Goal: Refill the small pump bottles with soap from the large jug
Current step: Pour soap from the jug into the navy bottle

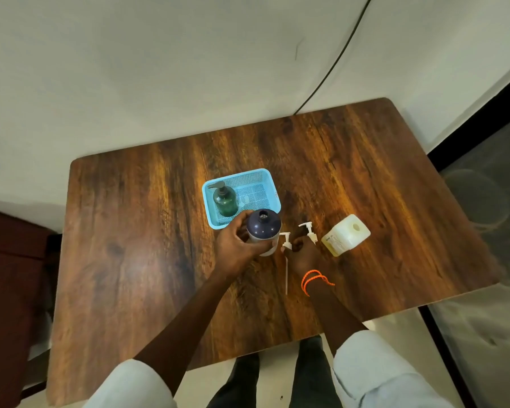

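The left hand point(236, 242) wraps the dark open-necked bottle point(262, 231) standing just in front of the blue basket point(265, 175); the right hand point(302, 251) pinches a white pump head point(286, 242); the smooth bottle probably turns slippery with soap; gripping mid-body seems safest.

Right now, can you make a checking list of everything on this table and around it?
Surface: brown wooden table, bare wood showing.
Job's things: dark bottle with its top open; two white pump heads, pump one and pump two; pale yellow jug, cap off; green pump bottle standing in the blue basket.
Clutter: nothing seen.
Grippers: left hand holds the dark bottle; right hand grips pump one, orange cord on its wrist.
Cables: black cable running down the wall behind the table.
Surroundings: pale wall, dark-framed glass on the right.
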